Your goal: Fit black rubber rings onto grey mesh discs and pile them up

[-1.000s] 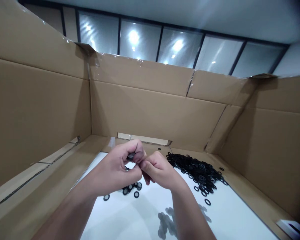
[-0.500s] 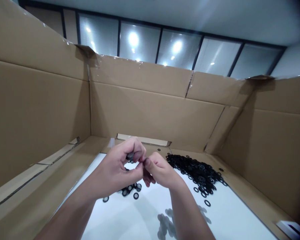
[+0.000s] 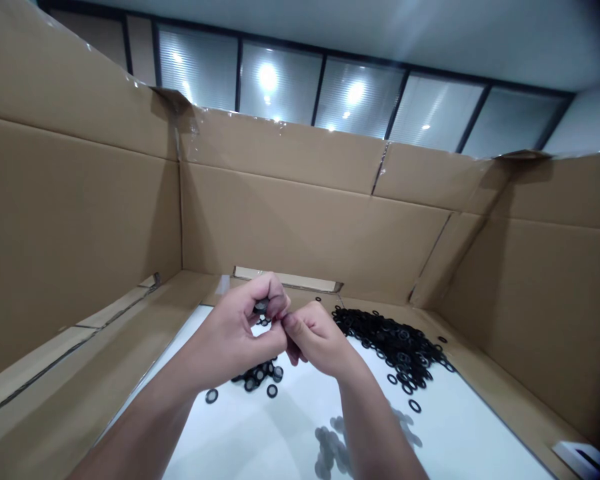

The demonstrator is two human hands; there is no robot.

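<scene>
Cardboard walls, white surface, black rings

I'm working over a white surface, bordered on its sides by flat cardboard. Most of the black rings lie heaped in a dense pile at the far right, reaching the cardboard along the back and side, with a few strays just off it. A smaller cluster sits near the middle, and a loose ring lies just left of it. Nearer me, grey ring-shaped marks show on the white; I can't tell whether they're reflections or real pieces.
</scene>
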